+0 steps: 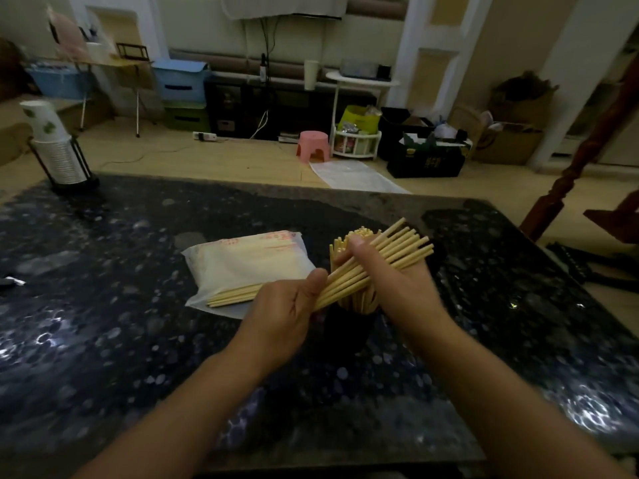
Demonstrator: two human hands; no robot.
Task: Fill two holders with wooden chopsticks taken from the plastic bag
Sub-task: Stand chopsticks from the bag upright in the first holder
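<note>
The big dark speckled desk (138,271) holds everything. A white plastic bag (242,261) lies flat on it, with pale wooden sticks poking out of its open end. Just right of the bag stands a dark holder (349,326), hard to see in the dim light, with chopsticks standing up in it. Both hands hold one bundle of chopsticks (390,252) slanted above the holder. The right hand (390,281) has its grip curled around the bundle's upper part. The left hand (287,305) pinches the lower end with thumb on top.
</note>
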